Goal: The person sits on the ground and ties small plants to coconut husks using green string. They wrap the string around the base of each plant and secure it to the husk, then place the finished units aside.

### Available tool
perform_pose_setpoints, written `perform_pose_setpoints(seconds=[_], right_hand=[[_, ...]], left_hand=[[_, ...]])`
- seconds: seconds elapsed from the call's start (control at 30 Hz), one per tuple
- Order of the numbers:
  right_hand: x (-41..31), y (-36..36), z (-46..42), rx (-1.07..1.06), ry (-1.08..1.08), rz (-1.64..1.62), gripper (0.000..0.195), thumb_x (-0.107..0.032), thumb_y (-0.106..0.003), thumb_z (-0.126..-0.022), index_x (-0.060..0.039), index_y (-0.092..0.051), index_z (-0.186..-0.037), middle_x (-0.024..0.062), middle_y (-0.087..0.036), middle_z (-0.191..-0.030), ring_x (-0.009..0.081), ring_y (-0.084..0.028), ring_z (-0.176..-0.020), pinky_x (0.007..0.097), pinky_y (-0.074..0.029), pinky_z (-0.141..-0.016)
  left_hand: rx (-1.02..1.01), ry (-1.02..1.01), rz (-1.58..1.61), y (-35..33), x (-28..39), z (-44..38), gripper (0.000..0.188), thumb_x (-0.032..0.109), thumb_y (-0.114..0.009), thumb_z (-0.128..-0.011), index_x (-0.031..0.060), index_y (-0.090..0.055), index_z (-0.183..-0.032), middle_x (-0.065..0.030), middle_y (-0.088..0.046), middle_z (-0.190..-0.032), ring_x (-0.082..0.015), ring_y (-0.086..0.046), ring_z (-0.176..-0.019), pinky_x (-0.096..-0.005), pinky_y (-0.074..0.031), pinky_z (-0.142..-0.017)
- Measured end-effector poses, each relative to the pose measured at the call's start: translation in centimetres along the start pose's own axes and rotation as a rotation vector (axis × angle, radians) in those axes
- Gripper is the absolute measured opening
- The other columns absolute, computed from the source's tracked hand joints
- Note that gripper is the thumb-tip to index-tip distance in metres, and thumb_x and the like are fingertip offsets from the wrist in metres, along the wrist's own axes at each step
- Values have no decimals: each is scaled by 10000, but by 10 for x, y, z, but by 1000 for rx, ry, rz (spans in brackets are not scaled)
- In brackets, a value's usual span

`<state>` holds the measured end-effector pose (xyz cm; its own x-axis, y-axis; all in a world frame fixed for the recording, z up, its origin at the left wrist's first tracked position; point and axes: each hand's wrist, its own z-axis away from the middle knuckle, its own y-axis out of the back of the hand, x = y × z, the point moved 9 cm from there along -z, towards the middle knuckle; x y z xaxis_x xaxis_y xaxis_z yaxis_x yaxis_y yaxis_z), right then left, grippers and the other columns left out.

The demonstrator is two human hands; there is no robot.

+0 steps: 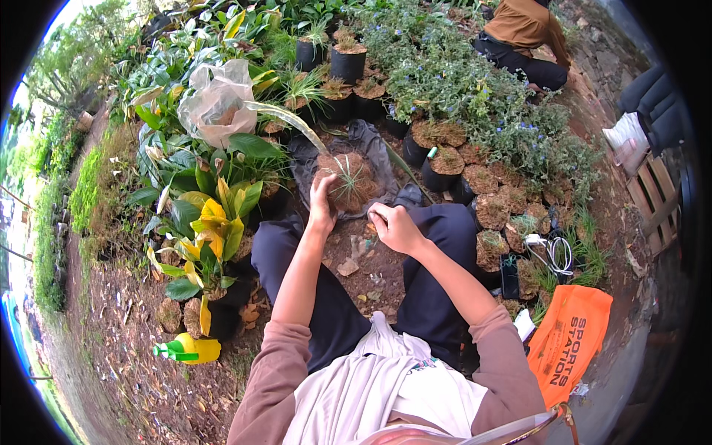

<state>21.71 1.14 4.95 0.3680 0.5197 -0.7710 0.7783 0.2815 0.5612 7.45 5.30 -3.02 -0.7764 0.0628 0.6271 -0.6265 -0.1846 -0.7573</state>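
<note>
A round ball of brown fibre, like coconut fibre (364,194), sits on a crumpled black plastic sheet (381,150) between my knees. Thin pale-green leaves (347,179) spread like a star from its top. My left hand (321,207) holds the ball by its near left side, fingers pressed along the fibre. Just right of the ball, my right hand (396,227) is curled with thumb and fingertips together. Whether something thin is pinched there is too small to tell. A long curved pale-edged leaf (292,122) reaches from behind the ball toward a translucent plastic bag (214,92).
Leafy plants with yellowing leaves (214,222) crowd the left. Black pots (442,167) of fibre line the right, below blue-flowered plants (495,111). A yellow spray bottle (192,349) lies at lower left. A phone (509,275), white cable (556,256) and orange bag (570,339) lie right. Another person (523,39) crouches behind.
</note>
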Motion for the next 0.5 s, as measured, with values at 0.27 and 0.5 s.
perform_pose_setpoints(seconds=[0.27, 0.5], right_hand=[[-20, 5, -8, -5, 55, 0, 67, -54, -524, -838, 2, -559, -844, 200, -570, -671, 378, -575, -621, 398, -435, -525], [-27, 8, -7, -2, 59, -44, 62, -49, -530, -844, 4, -562, -848, 197, -558, -638, 338, -584, -573, 366, -425, -498]], left_hand=[[-90, 75, -91, -3, -18, 7, 356, 244, -580, -840, 74, -512, -1145, -54, -588, -1063, -198, -590, -923, -349, -510, -770], [-115, 205, 164, -18, -19, 21, 571, 521, -468, -858, 137, -455, -1281, -49, -541, -1220, -225, -502, -1120, -394, -381, -956]])
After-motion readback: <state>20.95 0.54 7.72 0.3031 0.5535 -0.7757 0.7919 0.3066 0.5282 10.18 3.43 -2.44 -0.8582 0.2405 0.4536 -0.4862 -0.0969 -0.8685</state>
